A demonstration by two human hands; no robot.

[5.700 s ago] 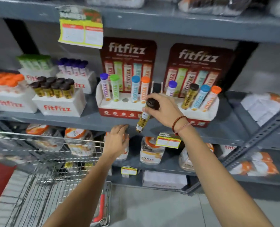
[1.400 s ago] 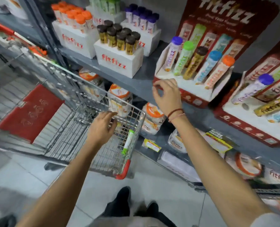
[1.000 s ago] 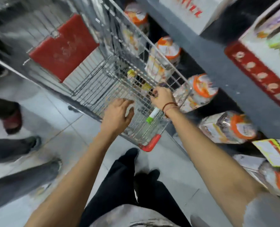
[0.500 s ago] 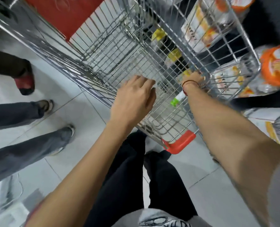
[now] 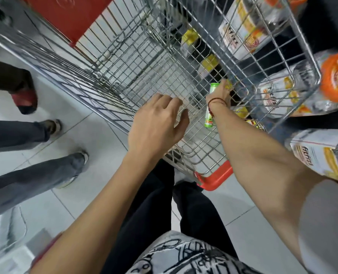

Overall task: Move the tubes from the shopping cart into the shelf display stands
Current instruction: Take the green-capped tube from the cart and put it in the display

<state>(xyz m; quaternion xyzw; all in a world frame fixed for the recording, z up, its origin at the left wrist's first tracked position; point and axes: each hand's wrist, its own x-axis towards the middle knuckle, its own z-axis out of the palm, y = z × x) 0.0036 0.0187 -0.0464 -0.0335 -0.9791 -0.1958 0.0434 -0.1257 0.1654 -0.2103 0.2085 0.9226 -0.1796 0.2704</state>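
Observation:
I look straight down into the wire shopping cart [image 5: 140, 62]. A white tube with a green cap [image 5: 209, 117] stands tilted near the cart's right wall, cap end up. My right hand [image 5: 220, 93] reaches deep into the basket and is closed around the tube's upper part; a red thread band sits on that wrist. My left hand [image 5: 158, 123] rests over the cart's near rim with its fingers loosely curled and nothing in it. No other tubes show in the basket. The shelf display stands are out of view.
Clear bags with orange labels [image 5: 294, 95] lie on the low shelf right of the cart. A red corner bumper [image 5: 215, 179] marks the cart's near corner, a red seat flap [image 5: 71, 14] its far end. Another person's legs and shoes [image 5: 45, 171] stand on the tiled floor at left.
My view dropped from the shelf stands into the cart. My right hand left the stand, reached into the basket and closed on the green-capped tube, which now tilts upward. My left hand stayed at the rim.

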